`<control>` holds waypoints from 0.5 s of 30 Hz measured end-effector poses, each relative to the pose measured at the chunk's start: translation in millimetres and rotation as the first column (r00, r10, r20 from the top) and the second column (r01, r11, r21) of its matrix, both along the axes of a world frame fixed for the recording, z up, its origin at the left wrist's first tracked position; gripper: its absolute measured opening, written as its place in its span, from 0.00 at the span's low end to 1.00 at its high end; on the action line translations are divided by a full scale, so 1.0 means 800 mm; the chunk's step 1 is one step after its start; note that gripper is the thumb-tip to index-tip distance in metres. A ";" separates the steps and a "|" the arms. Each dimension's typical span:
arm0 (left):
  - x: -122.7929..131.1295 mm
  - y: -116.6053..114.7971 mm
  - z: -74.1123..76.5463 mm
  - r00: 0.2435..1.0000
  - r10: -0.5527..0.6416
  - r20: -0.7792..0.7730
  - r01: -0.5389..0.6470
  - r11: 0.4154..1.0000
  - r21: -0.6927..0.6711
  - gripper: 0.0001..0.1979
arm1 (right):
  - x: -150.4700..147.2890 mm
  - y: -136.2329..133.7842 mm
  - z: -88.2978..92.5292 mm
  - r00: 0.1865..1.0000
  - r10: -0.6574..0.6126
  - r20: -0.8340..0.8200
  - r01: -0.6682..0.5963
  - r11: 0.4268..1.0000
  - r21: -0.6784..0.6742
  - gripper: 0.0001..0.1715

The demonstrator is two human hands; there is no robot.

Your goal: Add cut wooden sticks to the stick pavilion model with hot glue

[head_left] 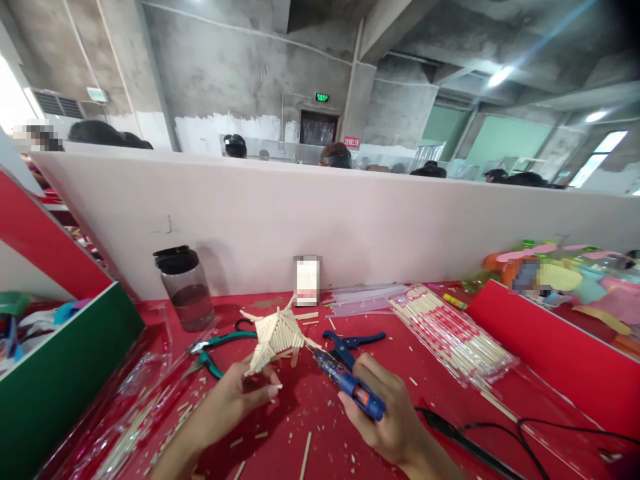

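My left hand point(245, 397) grips the underside of a star-shaped model point(279, 337) built from pale wooden sticks. A small pale stick piece shows by my left thumb; whether it is pinched or part of the model I cannot tell. My right hand point(383, 413) is wrapped round a blue hot glue gun point(350, 387). Its tip points up and left at the model's right arm, close to it; contact is unclear. Behind the glue gun lies a blue-handled cutter point(345, 345). Green-handled pliers point(213, 350) lie left of the model, partly hidden by it.
A dark-lidded bottle point(186, 290) stands at back left, near an upright blurred card point(307, 280). Packed wooden sticks point(450, 333) lie at right, black cables point(470, 443) in front. Green point(75, 380) and red point(555, 340) panels flank the table; scraps litter it. People sit beyond the white partition point(350, 227).
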State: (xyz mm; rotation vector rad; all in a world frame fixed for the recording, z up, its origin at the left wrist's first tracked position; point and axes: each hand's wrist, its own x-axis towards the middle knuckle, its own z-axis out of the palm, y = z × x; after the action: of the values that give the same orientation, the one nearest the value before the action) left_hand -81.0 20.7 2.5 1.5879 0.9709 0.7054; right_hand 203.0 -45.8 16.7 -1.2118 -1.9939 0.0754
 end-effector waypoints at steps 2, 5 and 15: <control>0.000 0.000 0.000 1.000 -0.001 -0.003 0.001 1.000 -0.006 0.16 | -0.003 0.000 -0.004 1.000 0.000 0.004 0.000 1.000 -0.003 0.11; 0.000 0.000 0.002 1.000 -0.001 -0.023 0.001 1.000 0.004 0.15 | -0.005 0.002 -0.007 1.000 -0.015 0.013 0.015 1.000 -0.002 0.12; 0.001 -0.002 0.005 0.999 -0.006 -0.036 0.006 1.000 -0.003 0.15 | -0.006 0.007 -0.016 0.998 -0.058 0.007 0.058 0.998 -0.012 0.13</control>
State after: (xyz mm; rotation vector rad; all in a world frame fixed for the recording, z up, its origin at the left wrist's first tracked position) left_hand -80.0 19.1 6.6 1.6053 0.9929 0.6735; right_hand 198.0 -40.1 3.9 -1.2779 -1.9658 0.0544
